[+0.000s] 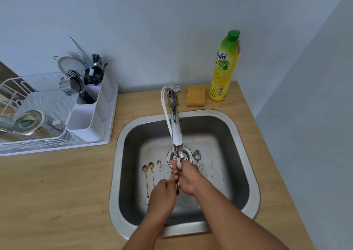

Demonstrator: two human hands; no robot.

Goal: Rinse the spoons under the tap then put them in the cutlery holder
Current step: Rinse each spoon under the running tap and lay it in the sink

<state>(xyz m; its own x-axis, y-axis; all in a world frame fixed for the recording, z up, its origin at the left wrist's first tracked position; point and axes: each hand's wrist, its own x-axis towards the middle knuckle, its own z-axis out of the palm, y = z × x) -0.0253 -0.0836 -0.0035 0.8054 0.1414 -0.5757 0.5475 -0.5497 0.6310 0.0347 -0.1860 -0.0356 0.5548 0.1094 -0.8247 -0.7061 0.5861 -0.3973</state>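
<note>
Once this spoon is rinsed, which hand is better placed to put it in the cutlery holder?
Probably the left hand: it grips the spoon handle, and the cutlery holder stands on its side of the sink.

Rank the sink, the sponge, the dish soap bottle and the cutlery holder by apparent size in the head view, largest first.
1. sink
2. cutlery holder
3. dish soap bottle
4. sponge

The holder and bottle stand at differing distances from the camera, so their order is unsure.

Gold spoons (148, 175) (two), yellow sponge (196, 95)
</note>
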